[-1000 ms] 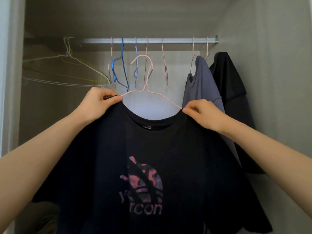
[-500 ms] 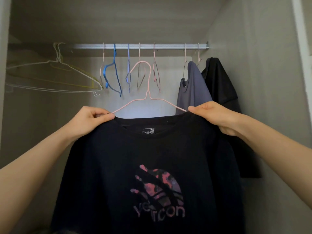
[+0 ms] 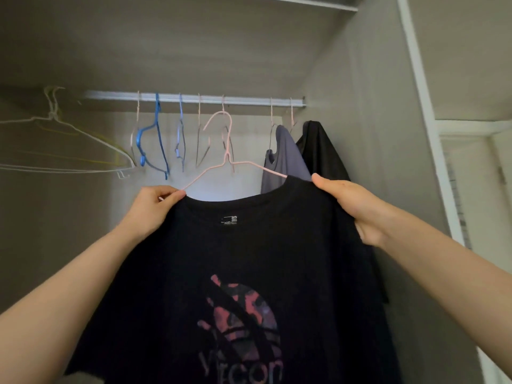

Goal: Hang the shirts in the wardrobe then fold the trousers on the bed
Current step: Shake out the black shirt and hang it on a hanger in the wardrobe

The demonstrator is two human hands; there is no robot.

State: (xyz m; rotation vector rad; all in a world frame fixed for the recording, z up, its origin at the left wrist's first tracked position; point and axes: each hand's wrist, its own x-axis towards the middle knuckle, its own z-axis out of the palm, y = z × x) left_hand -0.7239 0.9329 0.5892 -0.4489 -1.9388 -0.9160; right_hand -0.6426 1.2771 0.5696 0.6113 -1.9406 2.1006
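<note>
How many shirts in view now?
3: a black printed T-shirt on the held pink hanger, a grey-blue shirt hanging from the rail, a black shirt right of it. More may be hidden.

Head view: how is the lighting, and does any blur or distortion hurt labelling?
Head view: dim, flat light, no glare; brightest patch is the back wall behind the pink hanger. Head view: the black shirt, held by the left hand and right hand, swallows its folds in shadow. Head view: the wide lens slants the wardrobe frame; mild softness, no heavy blur.
</note>
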